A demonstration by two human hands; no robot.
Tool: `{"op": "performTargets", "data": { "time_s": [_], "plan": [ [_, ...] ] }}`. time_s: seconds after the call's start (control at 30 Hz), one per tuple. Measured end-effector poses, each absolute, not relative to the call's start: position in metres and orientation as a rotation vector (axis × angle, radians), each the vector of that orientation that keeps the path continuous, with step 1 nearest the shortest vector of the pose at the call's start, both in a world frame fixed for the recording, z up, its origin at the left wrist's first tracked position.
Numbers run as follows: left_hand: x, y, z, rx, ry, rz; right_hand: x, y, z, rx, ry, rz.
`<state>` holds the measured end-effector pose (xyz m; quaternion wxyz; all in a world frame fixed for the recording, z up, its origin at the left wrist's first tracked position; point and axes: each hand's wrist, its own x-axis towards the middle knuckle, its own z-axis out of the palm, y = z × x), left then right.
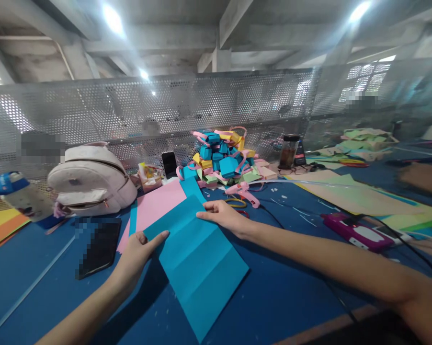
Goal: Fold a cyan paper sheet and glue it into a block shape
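A blue sheet of paper (201,268) with several parallel creases is held up over the blue table. My left hand (140,254) pinches its left edge, thumb on top and fingers mostly hidden underneath. On the upper right edge my right hand (226,215) is closed, with thumb and fingers gripping the paper. Behind the sheet lie pink paper (162,201) and another blue piece (193,188). Just past my right hand is a pink glue gun (243,191), with a yellow ring-shaped handle (235,203) beside it.
A pile of small paper boxes (219,155) stands at the back. On the left are a white backpack (94,179), a bottle (25,199) and a black phone (99,249). A purple device (358,232) with cables lies right. Another person's hand (422,177) is blurred at far right.
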<state>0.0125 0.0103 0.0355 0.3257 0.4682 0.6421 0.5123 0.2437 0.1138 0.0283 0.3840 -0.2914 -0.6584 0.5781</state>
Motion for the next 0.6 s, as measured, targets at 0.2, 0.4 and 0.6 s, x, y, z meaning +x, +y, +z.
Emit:
{"op": "performTargets", "data": {
  "time_s": [0.2,0.4,0.6],
  "plan": [
    [0.011,0.01,0.047,1.342,1.665,1.361,0.252,0.105,0.032,-0.749,-1.815,1.426],
    [-0.005,0.015,0.049,1.347,1.542,1.332,0.262,0.108,0.028,-0.814,-1.88,1.352],
    [-0.016,0.017,0.049,1.378,1.511,1.318,0.276,0.116,0.021,-0.856,-1.909,1.284]
  ]
}}
